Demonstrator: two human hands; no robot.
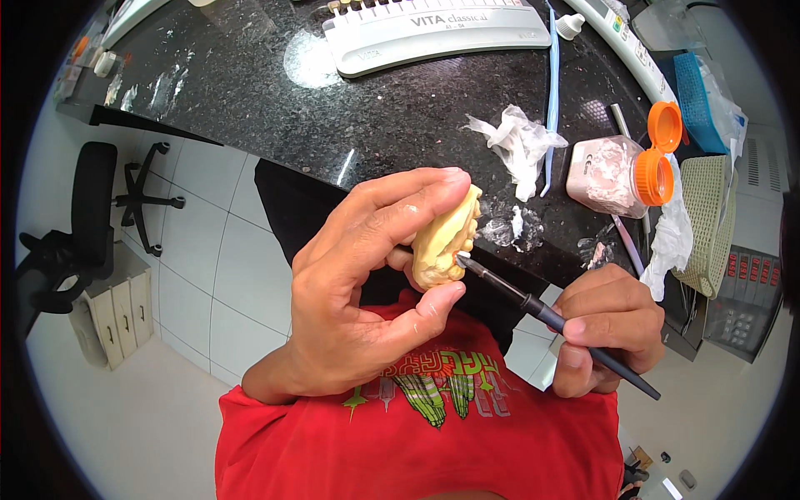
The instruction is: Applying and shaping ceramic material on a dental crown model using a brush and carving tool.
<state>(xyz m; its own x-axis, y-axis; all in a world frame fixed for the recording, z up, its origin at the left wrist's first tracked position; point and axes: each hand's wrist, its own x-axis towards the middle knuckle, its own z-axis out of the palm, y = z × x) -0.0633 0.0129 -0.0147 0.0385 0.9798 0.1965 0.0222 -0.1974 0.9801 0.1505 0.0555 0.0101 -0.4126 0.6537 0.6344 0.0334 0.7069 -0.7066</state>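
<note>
My left hand (358,283) grips a yellow plaster dental model (443,237) between thumb and fingers, its row of teeth turned to the right. A small white piece shows at the teeth near the lower end. In my right hand (612,329) is a slim dark pen-like tool (543,313), pinched between thumb and fingers. Its narrow tip reaches the white piece at the model's teeth; whether it presses on it I cannot tell. Both hands are in front of my red shirt, by the counter's near edge.
On the black speckled counter (250,92) stand a tooth shade guide (437,37), a crumpled white tissue (521,150), a blue stick-like tool (553,100) and an orange-lidded jar (608,177). A woven basket (707,221) and a device with red digits (742,292) sit at right. An office chair (92,208) is at left.
</note>
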